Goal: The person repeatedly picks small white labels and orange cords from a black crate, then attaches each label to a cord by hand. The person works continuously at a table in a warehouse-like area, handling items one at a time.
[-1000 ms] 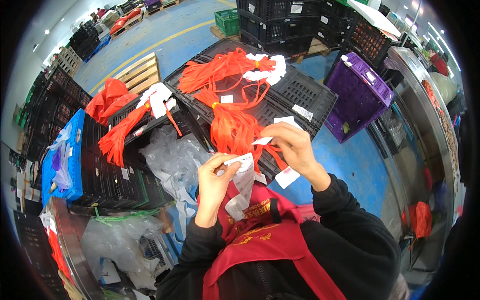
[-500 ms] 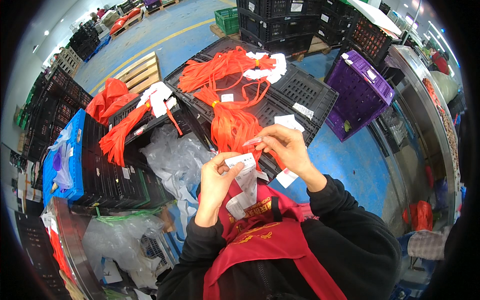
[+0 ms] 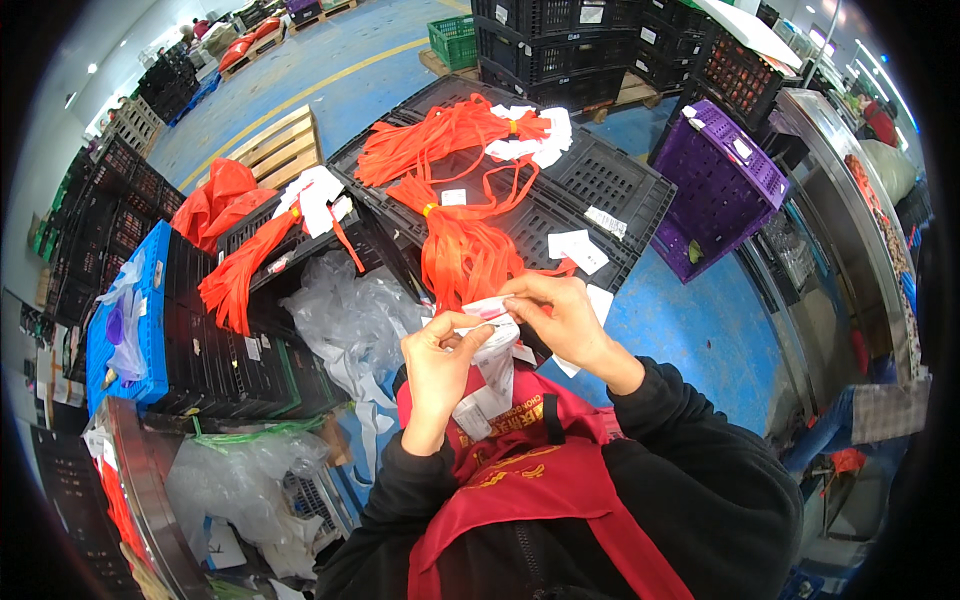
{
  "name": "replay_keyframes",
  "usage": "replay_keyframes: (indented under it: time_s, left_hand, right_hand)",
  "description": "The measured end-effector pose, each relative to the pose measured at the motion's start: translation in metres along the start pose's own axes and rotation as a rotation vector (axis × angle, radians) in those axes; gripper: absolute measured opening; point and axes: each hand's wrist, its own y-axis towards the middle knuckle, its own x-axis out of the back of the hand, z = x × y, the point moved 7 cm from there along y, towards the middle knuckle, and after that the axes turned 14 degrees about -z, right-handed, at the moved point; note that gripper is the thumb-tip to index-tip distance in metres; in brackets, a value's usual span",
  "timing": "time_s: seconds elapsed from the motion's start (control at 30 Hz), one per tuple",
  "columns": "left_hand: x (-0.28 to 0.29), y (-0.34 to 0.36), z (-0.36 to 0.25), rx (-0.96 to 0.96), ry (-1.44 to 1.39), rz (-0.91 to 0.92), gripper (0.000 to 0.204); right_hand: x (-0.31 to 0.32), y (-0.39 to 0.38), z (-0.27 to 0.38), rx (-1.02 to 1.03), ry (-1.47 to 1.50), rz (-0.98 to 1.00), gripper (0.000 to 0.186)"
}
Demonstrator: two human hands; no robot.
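White label strip (image 3: pixel 493 372), center of frame just below the ribbons, hangs down from the fingers in front of the red apron (image 3: pixel 520 472), its lower end curled. Left hand (image 3: pixel 437 362) pinches its upper end, thumb against fingers. Right hand (image 3: pixel 562 318), just beside, has thumb and index closed on a small white-and-pink slip (image 3: pixel 487 306) at the top of the strip; can't tell if the two are stuck together. Strip looks thin, very light, limp; probably creases or tears easily, and any adhesive back would cling to fingertips. Best hold likely a light pinch at an edge or corner, printed face left free. Orange ribbon bundle (image 3: pixel 468 255) right above the hands looks soft, floppy, light, easy to tangle; yellow band (image 3: pixel 430 210) seems the firm place to grip it. Surface: black crates (image 3: pixel 617 185), perforated, slatted, so loose tags (image 3: pixel 578 250) could snag or slip at the edge. Second orange bundle (image 3: pixel 430 147) upper center, third (image 3: pixel 243 278) at left. Crumpled clear plastic (image 3: pixel 345 312) left of the hands. Room: blue floor (image 3: pixel 690 345), wooden pallet (image 3: pixel 275 147) upper left, purple crate (image 3: pixel 725 180) upper right, stacked black crates (image 3: pixel 555 55) at top, metal-edged counter (image 3: pixel 850 195) along right side.
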Motion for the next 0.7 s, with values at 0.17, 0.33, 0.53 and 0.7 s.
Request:
replay_keyframes:
  time_s: [0.17,0.33,0.53,0.7]
  left_hand:
    - [-0.002,-0.001,-0.002,-0.042,0.079,-0.024,0.006]
    - [-0.001,0.000,-0.003,-0.051,0.102,-0.033,0.007]
    - [-0.002,-0.001,-0.002,-0.067,0.144,-0.035,0.008]
    - [-0.002,0.000,-0.002,-0.058,0.164,-0.051,0.009]
  right_hand:
    - [0.000,-0.002,0.012,0.100,-0.050,0.049,0.014]
    - [0.001,0.000,0.020,0.143,-0.049,0.108,0.014]
    - [0.000,-0.003,0.024,0.163,-0.111,0.167,0.014]
    - [0.002,-0.003,0.028,0.212,-0.127,0.191,0.015]
